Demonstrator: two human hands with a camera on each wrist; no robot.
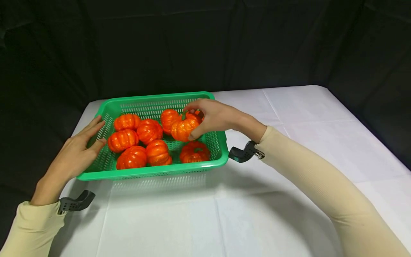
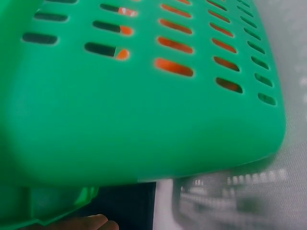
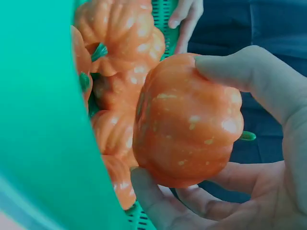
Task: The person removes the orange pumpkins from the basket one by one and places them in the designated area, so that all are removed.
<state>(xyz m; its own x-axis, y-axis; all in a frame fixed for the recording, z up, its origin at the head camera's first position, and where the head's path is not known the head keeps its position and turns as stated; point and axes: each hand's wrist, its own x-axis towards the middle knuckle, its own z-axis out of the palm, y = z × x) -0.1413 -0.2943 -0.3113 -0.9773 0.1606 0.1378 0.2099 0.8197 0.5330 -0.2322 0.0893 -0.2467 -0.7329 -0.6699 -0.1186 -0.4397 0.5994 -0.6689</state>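
One pumpkin (image 1: pixel 183 129) is in the person's right hand (image 1: pixel 216 116), and seven others lie in the green basket (image 1: pixel 128 173) on the white table (image 1: pixel 179 221), so the handling of this one looks partway: it is grasped and not yet let go. Of the seven, five sit bunched in the left and middle part: one far left (image 1: pixel 127 122), one just nearer (image 1: pixel 123 140), one beside these toward the middle (image 1: pixel 149 131), and two by the near wall (image 1: pixel 131 157) (image 1: pixel 158 152). A sixth (image 1: pixel 169 120) stands toward the far side, just left of the held one, and the seventh (image 1: pixel 194 152) rests near right with its stem showing. The held pumpkin is over the right half of the basket; whether its underside touches anything there, I cannot tell. The right hand's grip is firm-looking and parted only to the pumpkin's width: the right wrist view shows the thumb on one side and curled fingers on the other, with the green stem pointing toward the palm. The left hand (image 1: pixel 75 153) is at the basket's left end, fingers extended and thumb spread apart from them; it grasps no pumpkin, and whether it presses on the rim is unclear.
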